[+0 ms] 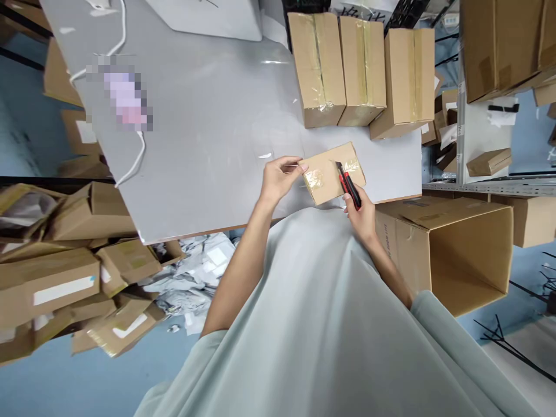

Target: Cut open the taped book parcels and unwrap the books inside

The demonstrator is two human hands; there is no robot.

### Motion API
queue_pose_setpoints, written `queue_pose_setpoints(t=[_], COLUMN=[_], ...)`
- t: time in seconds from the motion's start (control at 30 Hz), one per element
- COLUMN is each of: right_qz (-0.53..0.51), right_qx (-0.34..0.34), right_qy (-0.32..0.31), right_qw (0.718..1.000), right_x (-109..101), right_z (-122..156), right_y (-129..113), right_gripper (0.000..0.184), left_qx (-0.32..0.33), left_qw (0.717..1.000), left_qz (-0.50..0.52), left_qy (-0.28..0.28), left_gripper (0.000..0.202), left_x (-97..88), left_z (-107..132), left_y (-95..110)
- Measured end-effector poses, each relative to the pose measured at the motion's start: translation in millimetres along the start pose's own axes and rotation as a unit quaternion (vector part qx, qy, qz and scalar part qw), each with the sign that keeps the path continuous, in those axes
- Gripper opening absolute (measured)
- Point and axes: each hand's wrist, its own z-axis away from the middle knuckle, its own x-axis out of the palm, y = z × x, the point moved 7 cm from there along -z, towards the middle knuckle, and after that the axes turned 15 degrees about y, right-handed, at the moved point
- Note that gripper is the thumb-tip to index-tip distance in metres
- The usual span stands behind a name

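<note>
Near the table's front edge is a small cardboard box (326,168) with shiny clear tape at both ends. My left hand (281,180) pinches its left upper corner between thumb and fingers. A red and black box cutter (350,186) sits in my right hand (361,213), which is closed around the handle. The cutter's dark blade end points up and left, over the box's top face by the right-hand tape. Whether the blade touches the cardboard I cannot tell.
Three taped cardboard boxes (362,69) stand at the back right of the grey table (208,133). A white cord (134,165) runs along its left side. To my right is a large open carton (469,255); opened boxes (61,278) and crumpled plastic bags (191,275) lie piled at left.
</note>
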Motion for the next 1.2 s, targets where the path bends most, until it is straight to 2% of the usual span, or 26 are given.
queue_pose_setpoints(t=[0.13, 0.3, 0.6, 0.83, 0.97, 1.2], right_qz=[0.005, 0.019, 0.153, 0.348, 0.381, 0.396], right_qx=[-0.025, -0.068, -0.087, -0.069, -0.067, -0.052], right_qy=[-0.031, -0.1, -0.125, -0.191, -0.204, -0.191], right_qw=[0.999, 0.993, 0.976, 0.915, 0.899, 0.896], right_x=[-3, 14, 29, 35, 34, 37], right_z=[4, 9, 18, 28, 33, 38], right_y=[-29, -62, -74, -100, -111, -114], right_gripper=[0.058, 0.055, 0.059, 0.063, 0.062, 0.061], left_qx=[-0.046, -0.068, -0.091, -0.081, -0.067, -0.062], left_qw=[0.998, 0.997, 0.995, 0.996, 0.997, 0.997], left_qz=[0.039, 0.045, 0.043, 0.03, 0.017, 0.01], left_qy=[0.0, -0.005, -0.004, -0.018, -0.025, -0.036], left_gripper=[0.067, 0.065, 0.048, 0.049, 0.048, 0.039], left_x=[-5.6, -7.9, -8.4, -8.7, -8.4, -8.4], left_z=[-2, -1, -1, -2, -3, -5], left_y=[-7, -5, -3, -4, -7, -11])
